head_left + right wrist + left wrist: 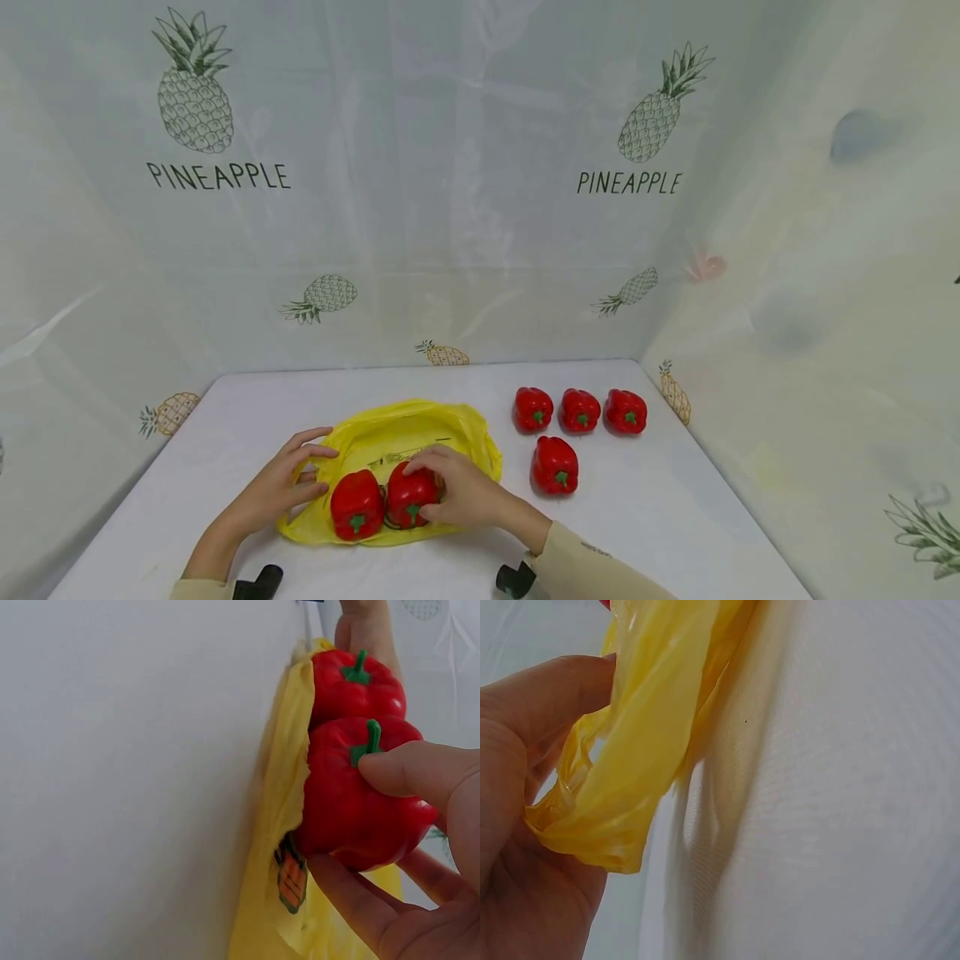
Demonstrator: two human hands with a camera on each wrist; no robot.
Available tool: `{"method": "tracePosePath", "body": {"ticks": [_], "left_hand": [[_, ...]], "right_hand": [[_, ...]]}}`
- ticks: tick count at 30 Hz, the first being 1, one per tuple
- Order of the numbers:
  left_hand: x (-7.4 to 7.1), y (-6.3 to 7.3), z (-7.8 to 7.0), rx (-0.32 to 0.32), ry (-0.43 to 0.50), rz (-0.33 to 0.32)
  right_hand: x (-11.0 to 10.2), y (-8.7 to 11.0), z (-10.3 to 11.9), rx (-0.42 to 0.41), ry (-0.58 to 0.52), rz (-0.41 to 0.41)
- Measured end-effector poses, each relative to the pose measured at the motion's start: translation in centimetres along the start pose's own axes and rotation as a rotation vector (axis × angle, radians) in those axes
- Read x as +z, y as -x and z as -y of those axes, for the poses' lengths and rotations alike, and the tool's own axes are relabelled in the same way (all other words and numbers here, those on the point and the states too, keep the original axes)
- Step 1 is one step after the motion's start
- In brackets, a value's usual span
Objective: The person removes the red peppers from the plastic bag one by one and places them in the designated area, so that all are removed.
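A yellow plastic bag [412,410] lies spread on the table with its mouth open. Two red bell peppers with green stems sit side by side at its near edge. My right hand [468,492] grips the right-hand bell pepper [352,799], thumb beside the stem and fingers on the far side. Close against it is the other bell pepper [357,504]. At the bag's left side, my left hand [266,492] holds the edge between thumb and spread fingers. A loop of the bag [630,787] crosses its palm in the left wrist view.
On the right of the white table [637,517], three more red peppers [581,411] stand in a row, with another pepper [555,467] in front of them. A pineapple-printed curtain [450,208] rises behind the table. An orange, dark-edged patch [291,881] shows by the gripped pepper.
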State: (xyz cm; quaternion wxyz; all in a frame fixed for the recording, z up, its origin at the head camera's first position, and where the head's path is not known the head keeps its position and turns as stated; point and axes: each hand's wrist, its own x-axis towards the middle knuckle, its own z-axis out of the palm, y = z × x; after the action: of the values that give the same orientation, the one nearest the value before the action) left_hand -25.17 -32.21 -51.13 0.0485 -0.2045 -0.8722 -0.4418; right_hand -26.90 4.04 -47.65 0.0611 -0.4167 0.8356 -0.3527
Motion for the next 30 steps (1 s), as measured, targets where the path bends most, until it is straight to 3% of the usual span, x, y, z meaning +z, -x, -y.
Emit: {"method": "tracePosePath", "body": {"ticks": [11, 23, 30], "left_hand": [[0.0, 0.0, -0.1, -0.015, -0.006, -0.005], [-0.1, 0.1, -0.4, -0.038, -0.023, -0.002], [0.0, -0.1, -0.6, -0.065, -0.022, 0.001]], "right_hand": [[-3.7, 1.4, -0.3, 0.04, -0.101, -0.037], [-9.1, 3.9, -1.0, 0.069, -0.074, -0.113], [-11.8, 5.7, -1.8, 0.039, 0.021, -0.161]]}}
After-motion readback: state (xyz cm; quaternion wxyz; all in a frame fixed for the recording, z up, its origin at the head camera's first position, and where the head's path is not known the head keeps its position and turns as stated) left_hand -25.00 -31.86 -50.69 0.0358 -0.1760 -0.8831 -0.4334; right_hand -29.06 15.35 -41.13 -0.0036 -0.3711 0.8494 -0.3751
